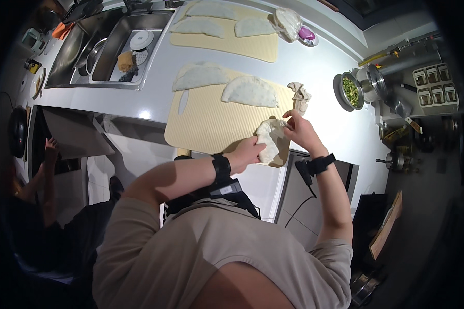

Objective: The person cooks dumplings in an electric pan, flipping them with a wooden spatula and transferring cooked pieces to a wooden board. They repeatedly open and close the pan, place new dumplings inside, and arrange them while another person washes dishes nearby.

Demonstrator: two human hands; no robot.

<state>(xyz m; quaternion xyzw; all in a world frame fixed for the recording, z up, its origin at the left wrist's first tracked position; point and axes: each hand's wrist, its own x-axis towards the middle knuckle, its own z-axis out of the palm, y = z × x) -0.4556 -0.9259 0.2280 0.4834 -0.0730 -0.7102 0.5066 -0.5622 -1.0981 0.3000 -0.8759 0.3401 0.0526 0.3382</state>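
Observation:
A soft, irregular piece of pale dough [270, 143] is between my two hands at the near right corner of a ribbed cream cutting board [212, 123]. My left hand [245, 153] grips its left edge, thumb on top. At the upper right edge, my right hand [301, 130] pinches the dough between thumb and fingers. Just beyond lies a half-moon filled dough pocket [250, 92] with a crimped curved edge. Another half-moon pocket [201, 76] rests to its left. A crumpled beige cloth or dough scrap [301, 96] lies at the board's right edge, near my right fingers.
Behind is a second cutting board [224, 44] with several half-moon pockets. A bowl of chopped green-and-yellow filling [350, 92] stands right, beside a metal pot [373, 83]. A double steel sink [112, 50] lies left. Another person's hand [51, 148] is at an open cabinet door [75, 129].

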